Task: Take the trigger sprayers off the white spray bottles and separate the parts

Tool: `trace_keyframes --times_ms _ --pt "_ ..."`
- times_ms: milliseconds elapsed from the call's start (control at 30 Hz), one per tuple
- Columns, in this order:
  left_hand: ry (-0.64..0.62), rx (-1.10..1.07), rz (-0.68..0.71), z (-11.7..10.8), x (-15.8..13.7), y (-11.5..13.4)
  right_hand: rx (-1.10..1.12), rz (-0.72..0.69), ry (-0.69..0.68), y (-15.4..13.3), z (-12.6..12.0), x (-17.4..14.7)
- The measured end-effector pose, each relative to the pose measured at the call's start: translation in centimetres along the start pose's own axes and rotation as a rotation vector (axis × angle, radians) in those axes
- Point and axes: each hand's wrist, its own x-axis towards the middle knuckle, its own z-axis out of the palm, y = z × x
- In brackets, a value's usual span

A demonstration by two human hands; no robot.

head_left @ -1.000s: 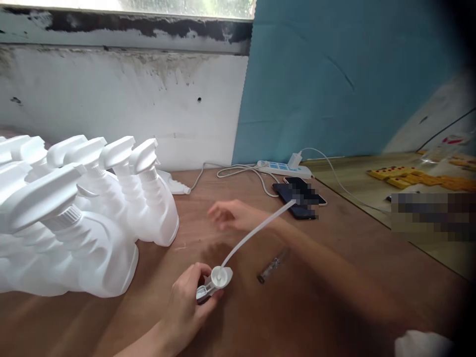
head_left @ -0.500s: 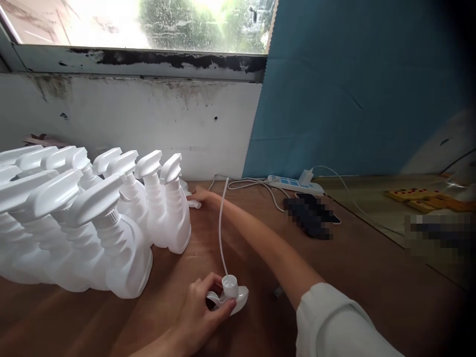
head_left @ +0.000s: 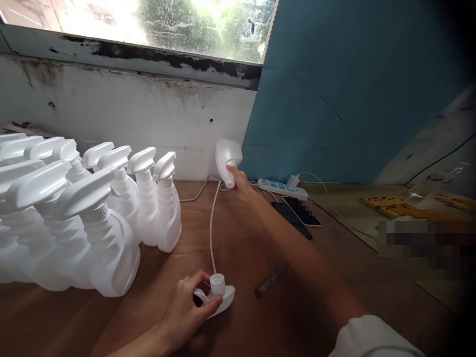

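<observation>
My left hand [head_left: 189,302] is closed around a white trigger spray head [head_left: 225,300] at the front of the table. The head lies upside down, its round collar facing up, and a thin white dip tube [head_left: 212,223] rises from it. Farther back, my right hand [head_left: 240,181] grips a white plastic bottle [head_left: 227,151] by its neck. The bottle is tilted, neck down towards me and base up, without a spray head. To the left stand rows of white spray bottles [head_left: 115,253] with their trigger heads on.
A white power strip [head_left: 282,188] with a plugged-in charger and cables lies along the wall. Two phones [head_left: 303,210] rest beside it. A small clear object [head_left: 266,285] lies on the brown table [head_left: 167,287]. Yellow pieces [head_left: 386,206] sit at the far right.
My right hand has drawn a bottle out from behind the row of spray bottles, lifting it and moving it right. My left hand still holds the spray head.
</observation>
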Motion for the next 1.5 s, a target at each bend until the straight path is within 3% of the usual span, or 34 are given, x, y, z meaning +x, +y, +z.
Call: trace_keyframes --times_ms 167,367,567,700,800,967,1300,1500 --pt "-0.006 0.027 -0.026 0.2 0.0 -0.4 0.075 -0.152 0.049 -2.0 1.3 -1.7" --pt "0.017 0.027 -0.013 0.3 0.0 -0.3 0.134 -0.373 0.109 -2.2 2.9 -2.7" --pt "0.038 0.064 -0.004 0.4 0.0 -0.6 0.143 -0.394 0.16 -0.9 3.1 -4.4" --pt "0.033 0.031 -0.001 0.5 0.0 -0.7 0.177 -0.305 -0.007 1.9 2.3 -8.5" --pt "0.018 -0.07 -0.021 0.4 0.3 -0.8 0.159 -0.156 -0.146 4.4 0.9 -12.3" --pt "0.194 -0.357 -0.07 0.1 0.8 -1.3 0.183 0.015 -0.223 6.3 -1.9 -16.8" --pt "0.319 -0.741 -0.168 0.1 1.0 -2.4 0.384 0.231 -0.267 8.0 -3.4 -19.8" --pt "0.348 -0.667 -0.178 0.2 1.1 -2.4 0.282 0.279 -0.295 9.4 -3.3 -21.3"
